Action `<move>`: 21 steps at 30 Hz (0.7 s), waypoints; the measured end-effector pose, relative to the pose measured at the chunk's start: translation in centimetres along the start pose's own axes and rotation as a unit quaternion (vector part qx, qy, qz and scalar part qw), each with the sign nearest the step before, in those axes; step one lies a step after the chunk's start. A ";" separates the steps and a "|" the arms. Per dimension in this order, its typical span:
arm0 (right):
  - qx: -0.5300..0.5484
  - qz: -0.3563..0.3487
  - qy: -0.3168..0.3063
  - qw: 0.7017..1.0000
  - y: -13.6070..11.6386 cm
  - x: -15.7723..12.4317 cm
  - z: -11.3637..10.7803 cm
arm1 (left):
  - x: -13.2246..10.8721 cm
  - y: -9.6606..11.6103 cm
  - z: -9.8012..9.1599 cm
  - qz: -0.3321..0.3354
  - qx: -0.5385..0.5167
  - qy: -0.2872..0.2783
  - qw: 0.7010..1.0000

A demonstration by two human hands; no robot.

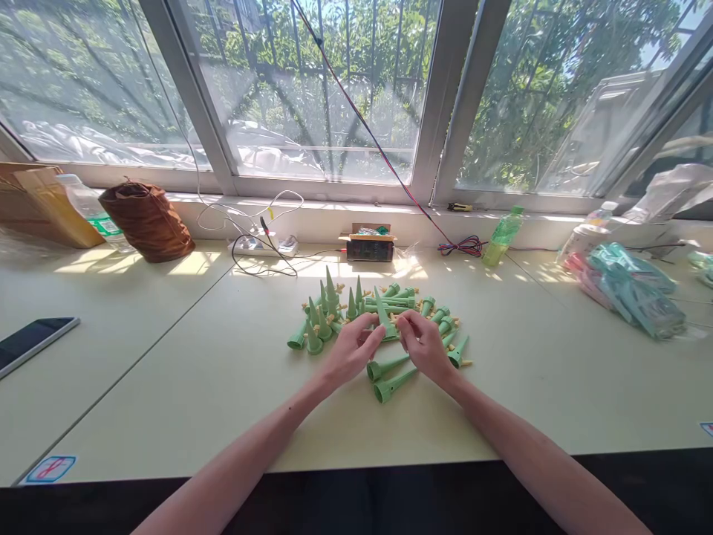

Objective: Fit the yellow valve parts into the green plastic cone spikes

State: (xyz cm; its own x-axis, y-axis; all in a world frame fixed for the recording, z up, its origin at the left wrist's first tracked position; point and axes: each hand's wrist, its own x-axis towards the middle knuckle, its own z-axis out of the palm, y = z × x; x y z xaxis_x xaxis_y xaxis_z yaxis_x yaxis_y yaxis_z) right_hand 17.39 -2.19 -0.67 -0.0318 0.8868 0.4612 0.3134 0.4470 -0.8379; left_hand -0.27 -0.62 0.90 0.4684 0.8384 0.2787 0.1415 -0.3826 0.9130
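Observation:
My left hand (pixel 352 349) is closed, thumb and fingers at the left side of a green plastic watering spike (pixel 383 313), its point upward. My right hand (pixel 428 345) pinches just right of that spike's base; what its fingertips hold is too small and covered to make out. Around both hands lie many similar green spikes, several with small yellowish valve pieces. Some cones stand upright (pixel 313 338) on the left. Two spikes lie below my hands, the nearer spike (pixel 394 385) with its open end toward me. Others (pixel 440 316) lie to the right, partly behind my right hand.
A phone (pixel 34 342) lies at the left, with a brown bag (pixel 145 221) behind it. Along the window side are a power strip (pixel 263 244), a small black box (pixel 370 249), coiled wire (pixel 461 245) and a green bottle (pixel 502 236). Plastic packets (pixel 632 286) lie right.

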 end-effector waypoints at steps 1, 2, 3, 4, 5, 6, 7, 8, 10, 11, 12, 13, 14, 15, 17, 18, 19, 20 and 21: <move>0.004 0.004 0.001 1.000 0.0 0.0 0.0 | 0.0 -0.1 0.0 0.016 0.017 0.001 1.000; 0.008 0.009 0.002 1.000 0.0 0.0 0.0 | 0.0 -0.1 0.0 0.032 0.038 0.002 0.999; 0.012 0.013 0.001 1.000 0.0 0.0 0.0 | 0.0 -0.2 0.0 0.049 0.059 0.002 0.997; 0.017 0.016 0.001 1.000 0.1 0.0 0.0 | -0.1 -0.3 0.0 0.065 0.078 0.002 0.995; 0.021 0.019 0.000 1.000 0.2 0.0 0.0 | -0.1 -0.3 0.1 0.080 0.094 0.000 0.992; 0.025 0.021 0.001 0.999 0.3 0.0 0.0 | -0.1 -0.4 0.1 0.092 0.105 -0.002 0.990; 0.028 0.023 0.002 0.999 0.4 0.1 0.1 | -0.1 -0.5 0.1 0.102 0.114 -0.002 0.988; 0.030 0.025 0.003 0.999 0.5 0.1 0.1 | -0.1 -0.6 0.1 0.109 0.122 0.002 0.987; 0.030 0.029 0.006 0.999 0.6 0.1 0.2 | 0.0 -0.8 0.2 0.115 0.137 0.020 0.984; 0.030 0.031 0.008 0.999 0.6 0.1 0.2 | 0.0 -0.9 0.3 0.114 0.143 0.032 0.983; 0.029 0.034 0.011 0.999 0.7 0.1 0.2 | 0.0 -1.0 0.4 0.109 0.147 0.048 0.982; 0.029 0.037 0.016 0.999 0.7 0.0 0.3 | 0.1 -1.0 0.4 0.101 0.147 0.066 0.982; 0.030 0.039 0.021 0.999 0.7 0.0 0.3 | 0.1 -1.0 0.4 0.090 0.142 0.084 0.982; 0.032 0.041 0.027 0.998 0.7 0.0 0.3 | 0.2 -1.0 0.4 0.075 0.134 0.100 0.983; 0.040 0.040 0.032 0.998 0.7 0.0 0.3 | 0.3 -0.9 0.3 0.045 0.116 0.114 0.986; 0.045 0.038 0.032 0.998 0.7 0.0 0.3 | 0.3 -0.8 0.2 0.032 0.109 0.112 0.987; 0.049 0.035 0.030 0.998 0.7 0.0 0.3 | 0.3 -0.7 0.1 0.022 0.103 0.104 0.989; 0.051 0.031 0.025 0.998 0.7 0.0 0.3 | 0.4 -0.6 0.1 0.015 0.098 0.094 0.991; 0.052 0.026 0.021 0.998 0.7 0.0 0.3 | 0.4 -0.5 0.0 0.009 0.092 0.082 0.992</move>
State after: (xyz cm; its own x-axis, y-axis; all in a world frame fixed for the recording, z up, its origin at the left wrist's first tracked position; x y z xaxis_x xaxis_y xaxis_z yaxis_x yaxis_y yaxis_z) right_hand 17.30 -1.83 -1.31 0.0217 0.9045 0.4260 0.2129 0.4121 -0.8859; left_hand -0.14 -0.12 0.53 0.3259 0.8766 0.3540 0.2982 -0.4507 0.8414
